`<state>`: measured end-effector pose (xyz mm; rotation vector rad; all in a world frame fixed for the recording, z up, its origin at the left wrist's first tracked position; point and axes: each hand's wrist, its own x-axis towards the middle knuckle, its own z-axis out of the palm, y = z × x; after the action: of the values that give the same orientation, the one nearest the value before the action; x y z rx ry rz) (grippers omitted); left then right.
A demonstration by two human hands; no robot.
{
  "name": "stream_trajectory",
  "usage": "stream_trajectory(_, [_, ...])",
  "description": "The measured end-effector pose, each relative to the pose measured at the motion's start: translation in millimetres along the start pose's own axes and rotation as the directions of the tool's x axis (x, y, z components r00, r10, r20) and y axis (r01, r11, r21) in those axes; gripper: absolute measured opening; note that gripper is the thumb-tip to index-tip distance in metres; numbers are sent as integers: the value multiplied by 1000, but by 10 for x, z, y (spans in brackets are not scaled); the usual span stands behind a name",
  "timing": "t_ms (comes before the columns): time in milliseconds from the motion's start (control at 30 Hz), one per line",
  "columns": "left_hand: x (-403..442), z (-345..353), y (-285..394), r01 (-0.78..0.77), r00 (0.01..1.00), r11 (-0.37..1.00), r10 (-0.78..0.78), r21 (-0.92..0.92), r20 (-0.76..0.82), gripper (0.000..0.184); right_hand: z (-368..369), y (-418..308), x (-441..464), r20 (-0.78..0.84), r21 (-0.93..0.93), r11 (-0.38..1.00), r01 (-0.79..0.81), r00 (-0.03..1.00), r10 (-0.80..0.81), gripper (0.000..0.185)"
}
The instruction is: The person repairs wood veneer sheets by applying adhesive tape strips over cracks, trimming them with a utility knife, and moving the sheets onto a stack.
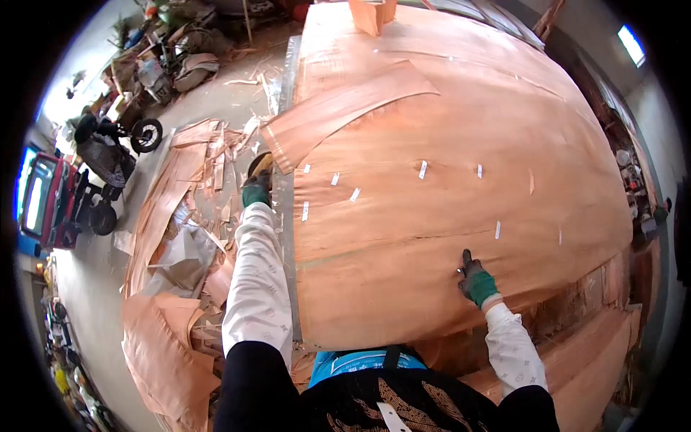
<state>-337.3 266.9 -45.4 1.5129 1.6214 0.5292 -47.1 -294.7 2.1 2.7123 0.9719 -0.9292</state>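
A large reddish wood veneer sheet lies in front of me, with several small white tape pieces stuck on it. My left hand, in a dark and green glove, is closed on a round roll beside the sheet's left edge. Over the sheet, right of centre, my right hand wears a similar glove. Its index finger points forward and the others look curled, near a dark crack; a small pale bit shows at the fingers. A loose veneer strip lies across the upper left of the sheet.
Veneer scraps and clear plastic are heaped on the left. Farther left stand a motorbike and a red vehicle. A folded veneer piece rests at the far edge. More sheets lie at the lower right.
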Motion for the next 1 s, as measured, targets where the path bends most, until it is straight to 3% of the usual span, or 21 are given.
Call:
stream_trajectory(67, [269,188,-201,-122,991,928,132,353,-3,71,-21,-48,-32,-23,-8,1000,-12,1000,12,90])
stream_trajectory(100, [221,236,-168,-208,978,943,206,258,34,76,-27,-65,-41,-35,-13,1000,-23,999,23,93])
stream_trajectory(133, [289,333,-157,-226,974,929,223,292,42,82,-35,-87,-59,-27,-30,999,-38,999,37,92])
stream_trajectory(300, [415,711,245,-84,990,876,21,475,138,88,-150,-234,-94,3,-69,994,-87,996,88,89])
stream_trajectory(333, [271,738,340,-90,996,892,78,443,47,80,-145,-225,-105,-1,-59,996,-72,997,72,83])
stream_trajectory(400, [214,805,533,58,990,967,-23,246,-142,62,-125,-193,-145,-16,-30,999,-43,999,43,72])
stream_trajectory(433, [-2,740,653,-135,948,975,180,179,-263,45,-120,-181,-179,-14,-36,999,-37,999,37,72])
stream_trajectory(467, [83,823,594,-225,914,974,218,17,-341,36,-123,-182,-180,-21,-38,999,-28,999,27,72])
stream_trajectory(533, [56,718,791,-161,980,930,112,-330,-164,26,-163,-168,-159,-17,-19,1000,-17,1000,17,76])
stream_trajectory(567, [-60,710,822,19,1000,615,9,-788,30,20,-196,-129,-137,0,1,1000,-16,1000,16,81])
stream_trajectory(600, [-202,580,871,105,992,513,0,-852,123,22,-209,-99,-125,21,24,1000,-17,1000,16,86])
stream_trajectory(633, [-342,452,805,94,974,457,144,-885,178,22,-180,-90,-34,-82,45,999,0,997,4,76])
stream_trajectory(667, [-506,312,686,96,934,397,282,-913,221,22,-166,-109,47,-271,191,963,191,953,-136,69])
stream_trajectory(700, [-738,111,634,178,919,353,274,-919,283,21,-183,-183,85,-460,290,874,390,858,-230,63])
stream_trajectory(733, [-942,-59,539,259,900,309,267,-915,345,20,-317,-437,131,-553,343,824,451,806,-211,53])
stream_trajectory(767, [-1068,-182,315,-286,858,689,494,-666,141,18,-536,-782,79,-205,902,385,193,979,-10,46])
stream_trajectory(800, [-1053,-312,-93,-532,764,748,626,-395,156,20,-621,-994,117,-189,974,117,196,980,-66,47])
stream_trajectory(833, [-1034,-439,-508,-738,649,668,742,-97,167,22,-827,-1235,106,-118,984,125,126,991,-68,49])
stream_trajectory(900, [-1480,-705,-489,-818,569,567,770,100,290,21,-753,-1418,456,-88,986,-153,66,986,-139,42])
stream_trajectory(933, [-1710,-839,-473,-851,524,491,777,183,349,21,-693,-1437,648,-160,977,-176,123,964,-212,33])
stream_trajectory(1000, [-1977,-920,-451,-863,497,401,786,308,369,19,-756,-1573,764,-140,937,-340,84,979,-146,26])
